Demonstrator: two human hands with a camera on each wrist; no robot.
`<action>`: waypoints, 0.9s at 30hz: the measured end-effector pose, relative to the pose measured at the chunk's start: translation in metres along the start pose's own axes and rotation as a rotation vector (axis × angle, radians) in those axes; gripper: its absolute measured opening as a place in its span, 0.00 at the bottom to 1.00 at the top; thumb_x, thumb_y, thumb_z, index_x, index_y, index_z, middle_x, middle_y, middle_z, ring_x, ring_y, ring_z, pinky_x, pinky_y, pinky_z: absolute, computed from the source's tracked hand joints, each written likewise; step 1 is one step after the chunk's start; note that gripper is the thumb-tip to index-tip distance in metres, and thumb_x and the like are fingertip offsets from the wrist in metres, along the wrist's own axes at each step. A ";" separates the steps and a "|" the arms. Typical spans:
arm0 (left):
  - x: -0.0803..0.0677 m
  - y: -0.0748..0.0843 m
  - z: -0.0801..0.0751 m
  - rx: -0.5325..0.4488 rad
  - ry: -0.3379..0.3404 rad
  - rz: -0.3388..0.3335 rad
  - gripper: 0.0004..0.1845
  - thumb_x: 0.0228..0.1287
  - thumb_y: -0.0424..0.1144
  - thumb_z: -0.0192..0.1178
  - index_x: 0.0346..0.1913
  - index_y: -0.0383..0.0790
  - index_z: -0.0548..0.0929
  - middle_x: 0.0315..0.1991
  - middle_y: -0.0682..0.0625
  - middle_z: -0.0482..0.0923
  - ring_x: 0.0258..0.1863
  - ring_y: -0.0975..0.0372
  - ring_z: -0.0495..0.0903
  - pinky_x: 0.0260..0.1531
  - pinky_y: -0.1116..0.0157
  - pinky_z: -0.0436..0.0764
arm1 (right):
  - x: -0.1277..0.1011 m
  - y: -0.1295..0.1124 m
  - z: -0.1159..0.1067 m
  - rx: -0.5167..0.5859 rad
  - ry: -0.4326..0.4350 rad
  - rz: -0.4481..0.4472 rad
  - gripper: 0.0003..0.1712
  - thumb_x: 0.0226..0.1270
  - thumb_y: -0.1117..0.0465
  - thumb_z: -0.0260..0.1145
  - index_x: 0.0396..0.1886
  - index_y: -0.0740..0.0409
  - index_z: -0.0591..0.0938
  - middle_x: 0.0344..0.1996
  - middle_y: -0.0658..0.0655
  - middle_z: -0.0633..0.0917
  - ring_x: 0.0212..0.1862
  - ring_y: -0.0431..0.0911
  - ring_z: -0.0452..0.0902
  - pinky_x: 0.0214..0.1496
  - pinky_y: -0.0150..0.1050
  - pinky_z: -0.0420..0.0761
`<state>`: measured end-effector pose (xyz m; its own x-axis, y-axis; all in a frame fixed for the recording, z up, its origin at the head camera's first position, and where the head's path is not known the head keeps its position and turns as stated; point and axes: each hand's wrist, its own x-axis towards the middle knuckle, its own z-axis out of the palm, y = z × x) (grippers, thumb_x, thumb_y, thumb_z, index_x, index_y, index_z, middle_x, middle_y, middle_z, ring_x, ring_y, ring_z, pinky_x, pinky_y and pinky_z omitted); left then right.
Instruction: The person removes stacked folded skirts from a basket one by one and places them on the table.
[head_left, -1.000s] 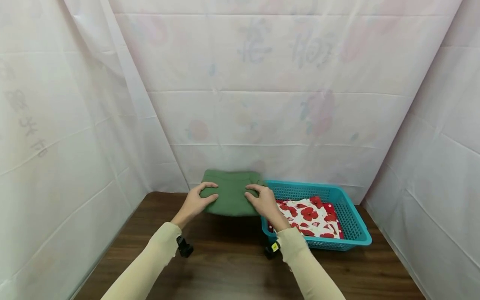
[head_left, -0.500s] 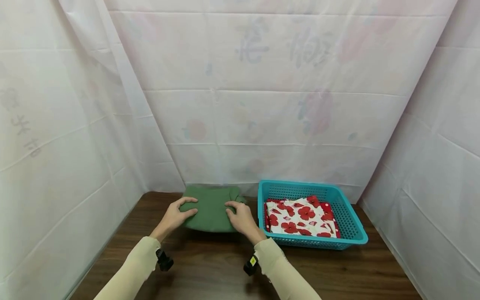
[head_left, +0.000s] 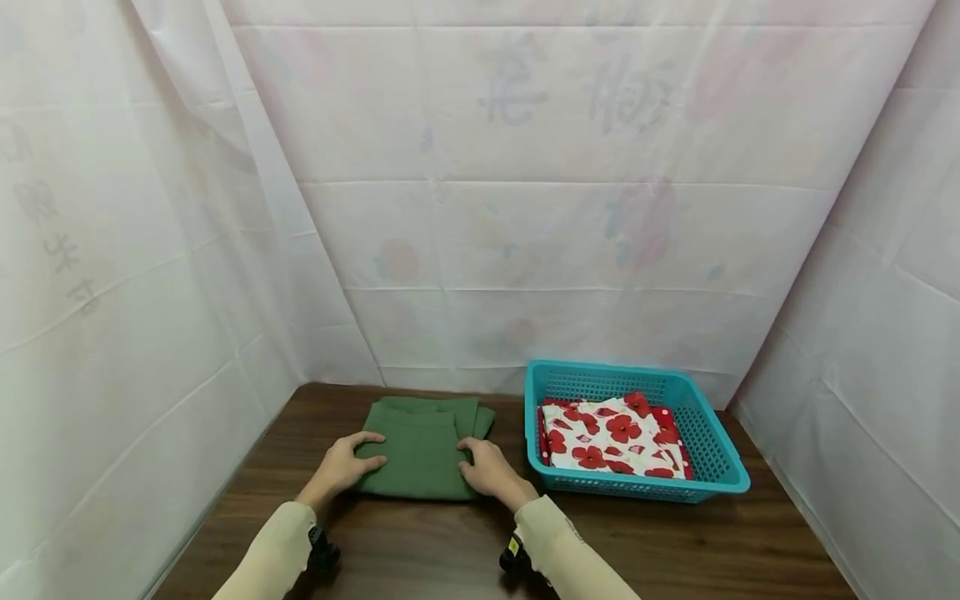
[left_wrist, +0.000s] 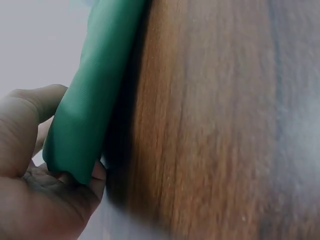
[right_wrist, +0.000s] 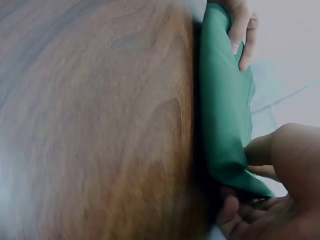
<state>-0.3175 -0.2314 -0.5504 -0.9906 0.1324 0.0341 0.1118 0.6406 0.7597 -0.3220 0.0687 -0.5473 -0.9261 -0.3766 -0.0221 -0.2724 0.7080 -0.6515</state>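
My left hand (head_left: 341,467) and right hand (head_left: 487,469) both pinch the folded green cloth (head_left: 420,446) at its near corners. I reckon uneven release could spring the fold open, or a drag could slide it along the table (head_left: 675,542).

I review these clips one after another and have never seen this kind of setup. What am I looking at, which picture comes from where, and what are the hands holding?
No machine here: a person works with two bare hands. The wide picture comes from a camera on the head, looking down at a wooden table walled in by white sheets. The two close pictures come from cameras strapped to the wrists. The left hand and the right hand each grip one near corner of a folded green cloth lying on the table. Beside it stands a blue basket with a folded red flowered cloth inside.
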 end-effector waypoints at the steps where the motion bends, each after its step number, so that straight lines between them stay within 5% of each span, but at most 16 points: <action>1: -0.001 -0.001 -0.002 0.006 0.000 -0.001 0.21 0.68 0.40 0.69 0.62 0.41 0.83 0.70 0.31 0.72 0.68 0.34 0.70 0.59 0.38 0.76 | -0.001 -0.001 -0.001 -0.010 -0.014 0.000 0.22 0.78 0.59 0.63 0.68 0.56 0.78 0.64 0.62 0.81 0.58 0.54 0.81 0.49 0.48 0.81; 7: -0.014 -0.003 -0.013 0.055 -0.031 0.005 0.25 0.66 0.42 0.71 0.64 0.39 0.81 0.67 0.28 0.72 0.64 0.34 0.74 0.54 0.40 0.79 | -0.017 -0.001 -0.004 -0.074 -0.096 0.002 0.28 0.76 0.54 0.66 0.71 0.55 0.75 0.61 0.61 0.83 0.46 0.47 0.85 0.45 0.45 0.83; 12: -0.026 -0.005 -0.026 0.062 -0.088 -0.007 0.32 0.64 0.44 0.73 0.68 0.39 0.77 0.65 0.29 0.75 0.58 0.39 0.79 0.50 0.43 0.81 | -0.025 0.000 -0.001 -0.027 -0.128 -0.059 0.30 0.75 0.51 0.66 0.73 0.51 0.73 0.66 0.58 0.81 0.64 0.52 0.80 0.57 0.50 0.84; 16: -0.028 -0.005 -0.031 0.046 -0.119 -0.001 0.33 0.64 0.45 0.72 0.70 0.38 0.76 0.66 0.29 0.74 0.58 0.41 0.80 0.51 0.43 0.81 | -0.018 -0.002 0.000 0.015 -0.145 -0.126 0.28 0.76 0.53 0.65 0.72 0.51 0.75 0.67 0.55 0.80 0.68 0.52 0.77 0.63 0.51 0.80; 27: -0.021 -0.025 -0.051 0.156 -0.011 -0.004 0.32 0.66 0.37 0.70 0.70 0.32 0.74 0.69 0.22 0.68 0.65 0.29 0.70 0.54 0.37 0.78 | 0.011 -0.023 0.023 0.037 -0.051 -0.153 0.27 0.74 0.54 0.66 0.68 0.59 0.78 0.61 0.61 0.79 0.61 0.53 0.77 0.58 0.47 0.81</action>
<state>-0.3039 -0.2886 -0.5375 -0.9903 0.1372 0.0235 0.1194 0.7507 0.6498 -0.3199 0.0348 -0.5505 -0.8597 -0.5090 0.0420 -0.3989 0.6178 -0.6776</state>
